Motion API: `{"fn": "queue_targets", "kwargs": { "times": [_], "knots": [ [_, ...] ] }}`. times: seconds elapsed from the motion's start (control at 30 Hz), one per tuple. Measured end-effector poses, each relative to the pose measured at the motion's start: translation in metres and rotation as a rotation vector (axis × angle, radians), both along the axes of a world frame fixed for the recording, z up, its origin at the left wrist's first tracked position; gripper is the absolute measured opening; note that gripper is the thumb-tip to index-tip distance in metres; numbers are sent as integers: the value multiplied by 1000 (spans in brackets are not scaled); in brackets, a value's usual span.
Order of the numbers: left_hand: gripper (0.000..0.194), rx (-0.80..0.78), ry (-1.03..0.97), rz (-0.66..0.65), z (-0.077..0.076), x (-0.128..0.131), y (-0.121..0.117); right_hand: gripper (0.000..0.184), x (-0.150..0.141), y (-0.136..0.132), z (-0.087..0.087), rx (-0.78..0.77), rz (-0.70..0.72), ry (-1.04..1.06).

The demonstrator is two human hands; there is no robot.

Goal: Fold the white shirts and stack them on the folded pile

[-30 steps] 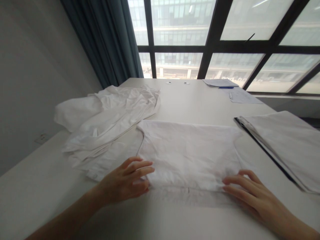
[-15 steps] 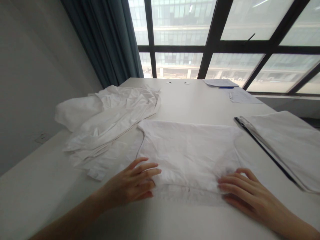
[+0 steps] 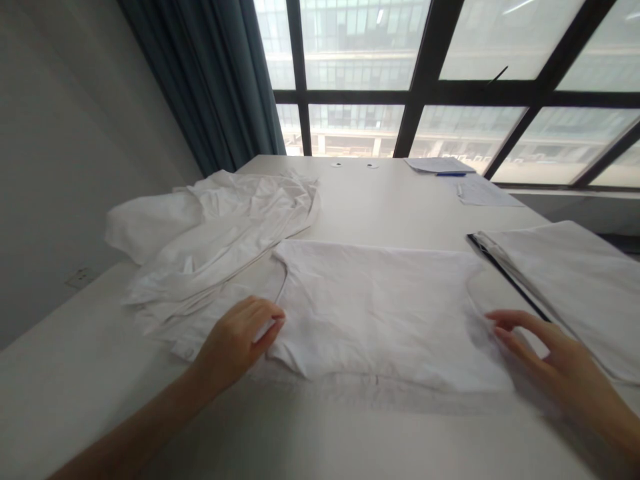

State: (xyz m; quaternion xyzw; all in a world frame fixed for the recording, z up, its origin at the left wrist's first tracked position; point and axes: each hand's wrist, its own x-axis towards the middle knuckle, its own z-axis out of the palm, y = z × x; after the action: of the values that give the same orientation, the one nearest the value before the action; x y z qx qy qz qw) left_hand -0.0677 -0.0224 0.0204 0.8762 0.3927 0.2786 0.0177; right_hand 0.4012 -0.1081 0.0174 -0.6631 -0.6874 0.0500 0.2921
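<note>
A folded white shirt [image 3: 375,307] lies spread on the white table in front of me, with curved seams at both sides and a thinner layer showing along its near edge. At its left edge my left hand [image 3: 243,337] is closed, thumb and forefinger pinching the cloth. My right hand [image 3: 555,363] pinches the right edge in the same way, slightly blurred. Small creases run over the middle of the cloth. What lies under the top layer is hidden.
A rumpled heap of white cloth [image 3: 220,227] lies to the left, close to the shirt. On the right rests a folded white cloth [image 3: 565,280] over something with a black edge. Papers [image 3: 487,193] and a blue pen [image 3: 450,175] lie at the back right, before the window.
Both hands have moved outward from the near part of the shirt to its side edges, and their fingers have closed into pinches. The near corners look more spread out.
</note>
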Motion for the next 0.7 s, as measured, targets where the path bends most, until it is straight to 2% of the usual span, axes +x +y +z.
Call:
{"fn": "queue_targets", "kwargs": {
  "times": [0.1,0.17,0.27,0.5,0.6,0.7],
  "knots": [
    [18,-86,40,228,-1,-5,5,41,8,5,3,-75,25,-34],
    [20,-227,13,287,-1,-7,7,44,8,6,5,-160,50,15],
    [21,-424,-78,292,1,-7,7,48,4,2,5,-251,73,115],
    [34,-707,-302,328,9,-2,3,55,-2,-3,8,-392,107,199],
    [34,-780,-339,285,11,-2,3,54,-5,-2,12,-409,102,196],
    [33,-776,-325,235,11,-3,4,54,-6,-2,14,-427,88,199]
  ]
}}
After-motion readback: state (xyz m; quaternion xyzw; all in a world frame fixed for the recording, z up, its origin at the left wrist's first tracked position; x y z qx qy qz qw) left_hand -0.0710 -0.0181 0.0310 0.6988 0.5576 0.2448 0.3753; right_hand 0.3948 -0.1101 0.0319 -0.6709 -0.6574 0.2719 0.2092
